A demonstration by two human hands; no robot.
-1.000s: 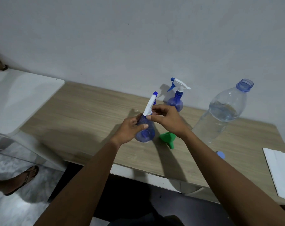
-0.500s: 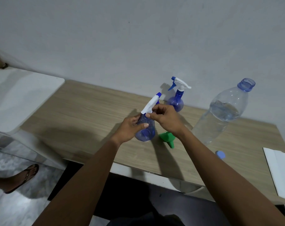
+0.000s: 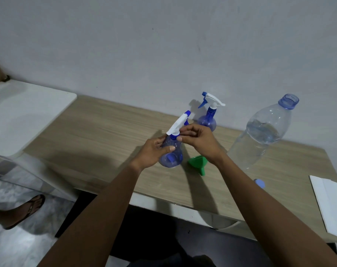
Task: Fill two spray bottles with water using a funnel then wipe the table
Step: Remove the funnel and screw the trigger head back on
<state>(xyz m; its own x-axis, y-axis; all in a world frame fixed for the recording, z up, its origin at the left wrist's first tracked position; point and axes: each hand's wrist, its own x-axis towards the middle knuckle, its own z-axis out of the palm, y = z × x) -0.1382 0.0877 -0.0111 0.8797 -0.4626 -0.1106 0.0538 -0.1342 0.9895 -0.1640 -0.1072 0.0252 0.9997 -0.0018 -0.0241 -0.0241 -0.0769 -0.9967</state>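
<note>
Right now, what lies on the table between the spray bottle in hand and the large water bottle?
A green funnel, lying on its side on the wooden table; the head view shows it.

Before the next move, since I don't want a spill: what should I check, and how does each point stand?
1. Left hand grips the near sprayer: ok.
2. Right hand pinches its head at the neck: ok.
3. Funnel lies within reach beside it: ok.
4. Water bottle uncapped, upright: ok.
5. Cap on the table: ok.
6. Water level in the near sprayer: cannot tell.
</note>
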